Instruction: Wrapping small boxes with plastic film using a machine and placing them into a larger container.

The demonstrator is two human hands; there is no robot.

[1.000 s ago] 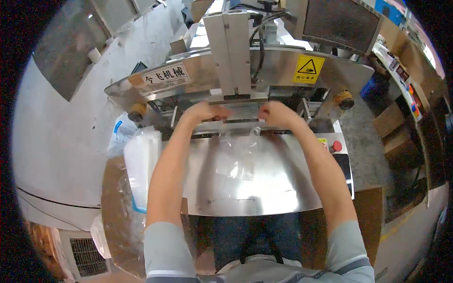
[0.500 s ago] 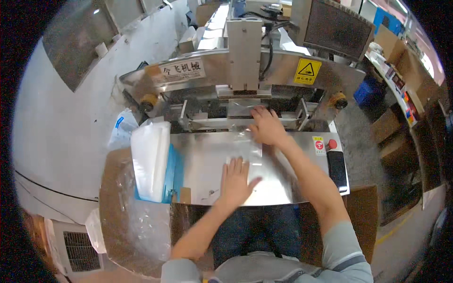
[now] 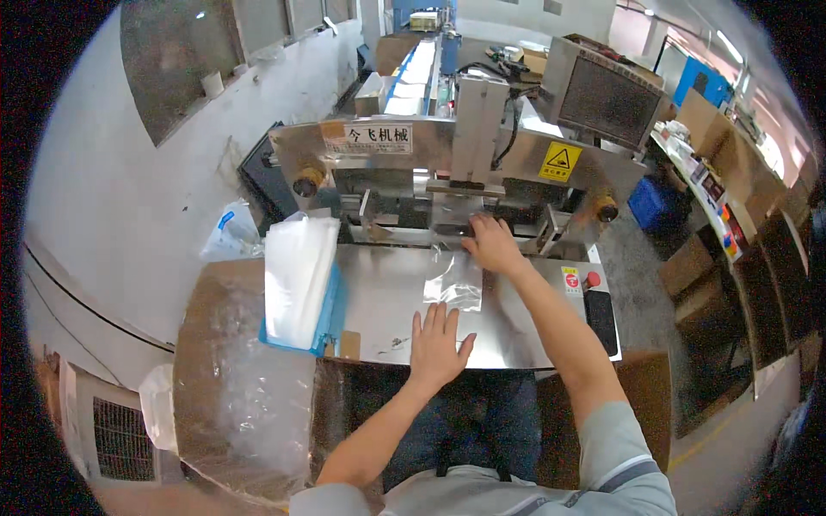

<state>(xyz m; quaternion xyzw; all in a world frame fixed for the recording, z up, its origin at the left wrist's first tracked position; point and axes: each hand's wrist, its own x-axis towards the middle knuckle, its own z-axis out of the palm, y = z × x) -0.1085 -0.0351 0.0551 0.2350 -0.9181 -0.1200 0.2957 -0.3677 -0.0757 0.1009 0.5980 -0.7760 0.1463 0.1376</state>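
A transparent plastic bag (image 3: 454,282) lies flat on the steel table plate (image 3: 379,292), its far end reaching under the press head of the machine (image 3: 465,190). My left hand (image 3: 437,351) lies palm down on the plate, fingers spread, with the fingertips at the bag's near edge. Over the bag's far right side, by the machine's opening, is my right hand (image 3: 496,246). Its fingers point forward with the thumb apart, and nothing shows in its grip. To the left, a stack of white plastic sheets or bags (image 3: 297,279) stands in a blue tray (image 3: 331,314).
A red button (image 3: 592,279) and a black pad (image 3: 601,322) sit at the plate's right end. A cardboard box (image 3: 202,344) with loose transparent plastic (image 3: 267,404) stands at the left. Behind the machine are a monitor (image 3: 609,101) and a conveyor (image 3: 415,77).
My view has shifted, showing more of the room behind. My left hand's fingers have spread and sit at the bag's near edge; my right hand stays near the machine's opening.
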